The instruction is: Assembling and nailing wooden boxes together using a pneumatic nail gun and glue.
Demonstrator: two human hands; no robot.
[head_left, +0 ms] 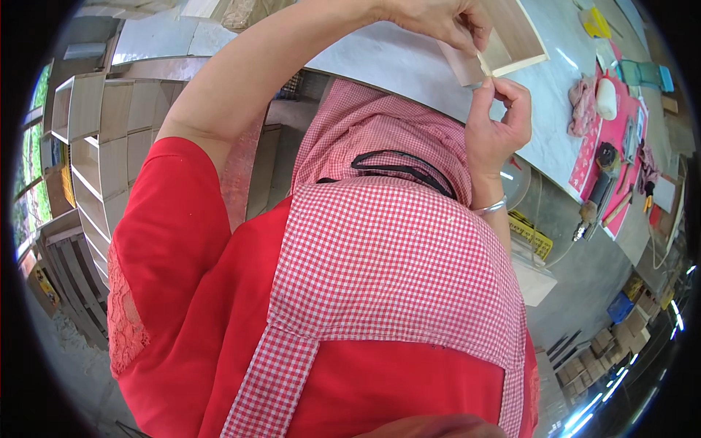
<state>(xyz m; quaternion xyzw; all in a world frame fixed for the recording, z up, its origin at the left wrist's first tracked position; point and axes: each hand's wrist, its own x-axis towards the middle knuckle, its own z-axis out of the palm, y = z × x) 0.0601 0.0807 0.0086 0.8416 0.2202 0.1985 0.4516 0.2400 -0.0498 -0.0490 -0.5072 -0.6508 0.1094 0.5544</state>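
A light wooden box [520, 42] with open top sits at the far edge of the view on the grey-white worktable [409, 69]. My left hand [445, 23] reaches in from the left, its thumb and finger pinched together at the box's near corner. Just below it, my right hand [501, 120], with a silver bangle on the wrist, pinches at that same corner. A small greyish bit shows beside the right fingertips, too small to name. What lies between the fingers of either hand is hidden.
On the right, a pink cloth [621, 135] carries a white bottle [605, 99], a brush [586, 219] and several tools. A teal-lidded container [644, 75] and a yellow tub [595, 22] stand farther back. Wooden box frames [109, 139] are stacked at left.
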